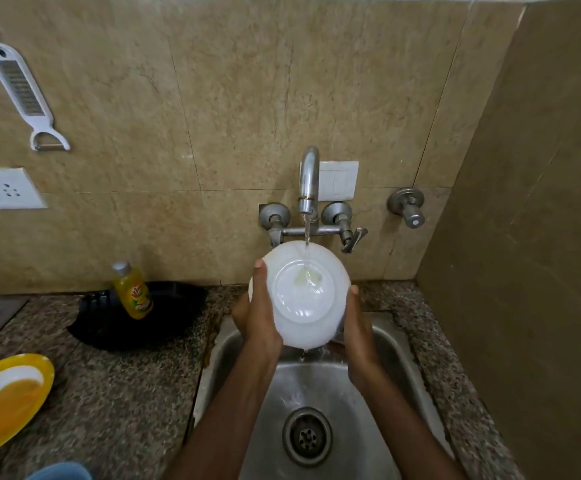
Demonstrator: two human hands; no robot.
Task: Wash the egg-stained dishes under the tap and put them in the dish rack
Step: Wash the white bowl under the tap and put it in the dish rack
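A smooth, matte white bowl (299, 299), round with a raised ring on the face turned to the camera, sits at the centre of the frame over a brushed steel sink (391, 362). A thin stream of water (306, 233) from the curved chrome tap (309, 178) lands inside that ring. The left hand (257, 320) clasps the bowl's left flank, thumb laid up along the curve. The right hand (358, 327) cups its right flank and lower edge, fingers tucked out of sight beneath. Both hands grip it, so the bowl lies wedged between the two palms. At lower left a glossy yellow plate (8, 396) smeared orange rests on the speckled granite counter (126, 393). Behind it, a yellow soap bottle (132, 291) stands before a black tray (164, 323).
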